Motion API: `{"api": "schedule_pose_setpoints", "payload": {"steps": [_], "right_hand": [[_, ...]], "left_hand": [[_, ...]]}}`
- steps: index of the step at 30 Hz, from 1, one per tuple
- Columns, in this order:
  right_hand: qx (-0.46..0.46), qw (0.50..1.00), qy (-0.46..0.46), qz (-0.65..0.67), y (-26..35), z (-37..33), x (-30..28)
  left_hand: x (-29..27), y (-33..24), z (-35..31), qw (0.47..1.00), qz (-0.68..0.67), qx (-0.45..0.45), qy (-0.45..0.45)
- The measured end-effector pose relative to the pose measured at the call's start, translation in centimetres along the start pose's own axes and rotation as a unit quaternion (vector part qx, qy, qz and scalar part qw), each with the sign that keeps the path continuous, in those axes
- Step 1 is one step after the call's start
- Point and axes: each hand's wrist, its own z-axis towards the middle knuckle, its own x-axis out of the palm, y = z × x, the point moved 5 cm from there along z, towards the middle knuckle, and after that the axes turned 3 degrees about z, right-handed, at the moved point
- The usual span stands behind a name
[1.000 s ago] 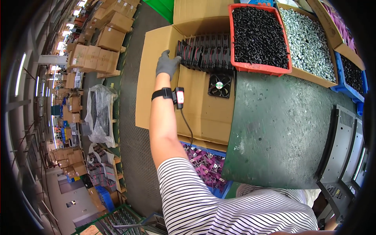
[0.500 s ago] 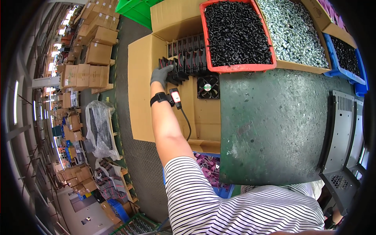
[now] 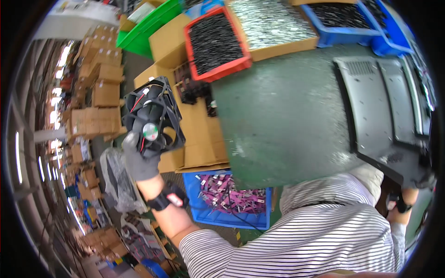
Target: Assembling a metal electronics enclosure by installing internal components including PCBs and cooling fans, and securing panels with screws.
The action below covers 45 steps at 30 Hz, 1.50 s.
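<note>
Raised over the left side, my gloved left hand is closed on a black square cooling fan with red wires and a green-and-white hub label. Whether a second fan is stacked with it I cannot tell. Behind it lies the open cardboard box, with more black fans inside, partly hidden by the red tray. At the far right my gloved right hand is at the near corner of a dark bent metal panel with vent slots. Its fingers are dark and blurred.
A green workbench fills the middle. On its far side are a red tray of black screws, a carton of silver fasteners and blue bins. Below the box, a blue bin holds purple parts. Cartons are stacked at left.
My left hand has come out of the cardboard box, bringing the fan toward me and left. My view has swung right, and my right hand now shows by the metal panel.
</note>
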Motion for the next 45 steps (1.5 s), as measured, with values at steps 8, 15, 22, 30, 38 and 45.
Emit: {"api": "schedule_pose_setpoints", "payload": {"steps": [8, 15, 22, 30, 38, 45], "right_hand": [[-0.116, 0.986, -0.021, 0.117, 2.3, 2.3, -3.5], [0.019, 0.975, -0.133, 0.176, -4.7, -2.7, -11.6], [0.146, 0.965, -0.181, 0.122, -12.6, -12.4, -19.5], [0.405, 0.877, -0.089, 0.242, -19.2, -17.1, -15.8], [0.501, 0.760, -0.191, 0.368, -23.8, -18.3, -12.1], [0.523, 0.761, -0.189, 0.333, -25.7, -21.0, -13.1]], "left_hand": [[27.7, 6.1, -4.0, 0.930, 0.026, -0.171, 0.325], [45.6, 15.5, -2.6, 0.873, 0.019, -0.305, 0.381], [50.3, 16.7, -3.5, 0.806, 0.383, 0.083, 0.444], [42.6, 13.4, -1.8, 0.904, 0.243, -0.038, 0.351], [43.3, 14.5, 0.2, 0.858, 0.379, 0.120, 0.324], [44.4, 14.0, -6.5, 0.744, 0.495, 0.142, 0.425]]}}
